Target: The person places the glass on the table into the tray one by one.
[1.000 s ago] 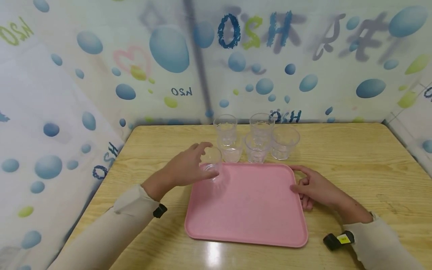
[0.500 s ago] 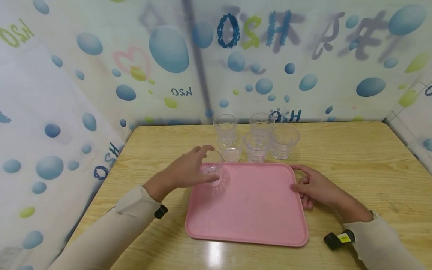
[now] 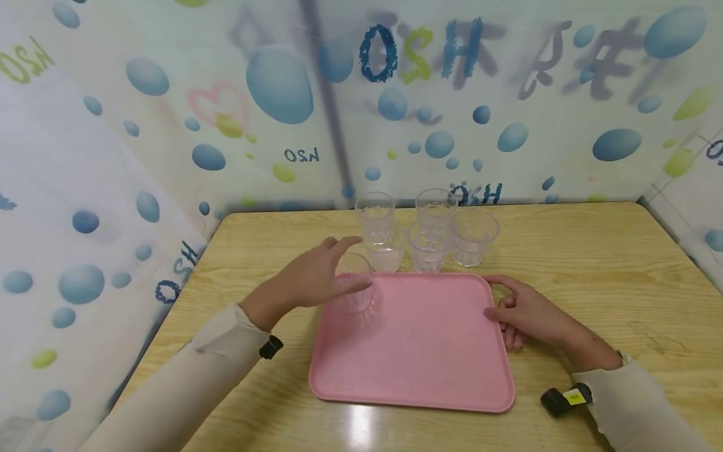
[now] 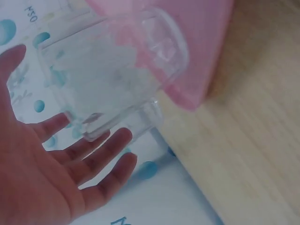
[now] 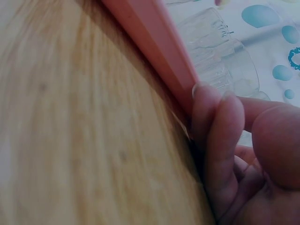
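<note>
Left hand (image 3: 307, 279): fingers and thumb spread wide beside a clear glass (image 4: 115, 75), without gripping it; whether a fingertip touches it cannot be told. The glass stands upright on the far left corner of the pink tray (image 3: 418, 345). Right hand (image 3: 531, 314): thumb and curled fingers pinch the tray's right rim. Five further glasses (image 3: 429, 251) stand on the wooden table (image 3: 593, 270) beyond the tray.

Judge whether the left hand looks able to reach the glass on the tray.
Likely yes: the left hand is close beside the glass, and nothing seems to stand between them.
</note>
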`<action>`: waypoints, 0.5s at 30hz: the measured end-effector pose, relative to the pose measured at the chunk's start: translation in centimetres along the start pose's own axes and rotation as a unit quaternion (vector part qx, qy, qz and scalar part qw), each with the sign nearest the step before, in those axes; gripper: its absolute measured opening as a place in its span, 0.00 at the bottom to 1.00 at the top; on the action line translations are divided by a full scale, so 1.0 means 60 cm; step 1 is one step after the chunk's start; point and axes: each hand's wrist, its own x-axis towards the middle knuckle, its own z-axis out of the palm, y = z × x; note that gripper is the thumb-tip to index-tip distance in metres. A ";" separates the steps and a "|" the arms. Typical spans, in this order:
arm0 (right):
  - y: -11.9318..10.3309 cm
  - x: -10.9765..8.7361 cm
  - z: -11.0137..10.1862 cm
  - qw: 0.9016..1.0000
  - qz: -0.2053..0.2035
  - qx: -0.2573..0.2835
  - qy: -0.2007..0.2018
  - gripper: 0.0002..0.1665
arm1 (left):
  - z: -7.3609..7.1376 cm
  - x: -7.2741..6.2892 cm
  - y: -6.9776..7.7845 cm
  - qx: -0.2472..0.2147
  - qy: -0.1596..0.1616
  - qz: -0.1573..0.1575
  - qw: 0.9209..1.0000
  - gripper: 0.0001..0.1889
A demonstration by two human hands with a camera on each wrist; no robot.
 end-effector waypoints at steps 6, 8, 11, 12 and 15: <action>-0.003 -0.001 -0.001 1.000 -0.001 -0.002 0.001 0.46 | -0.016 0.038 0.030 0.067 0.015 -0.003 0.998 0.44; -0.002 -0.001 -0.001 1.000 0.001 -0.003 0.002 0.46 | -0.016 0.053 0.039 0.083 0.002 -0.006 0.997 0.44; 0.000 0.000 0.000 1.000 0.003 -0.003 0.001 0.46 | -0.010 0.076 0.046 0.101 -0.015 -0.018 0.995 0.45; 0.000 0.000 0.000 1.000 0.005 -0.003 0.001 0.46 | -0.009 0.083 0.047 0.107 -0.019 -0.023 0.994 0.45; 0.003 0.001 0.001 1.000 0.007 -0.008 0.003 0.46 | -0.005 0.098 0.051 0.106 -0.027 -0.036 0.993 0.46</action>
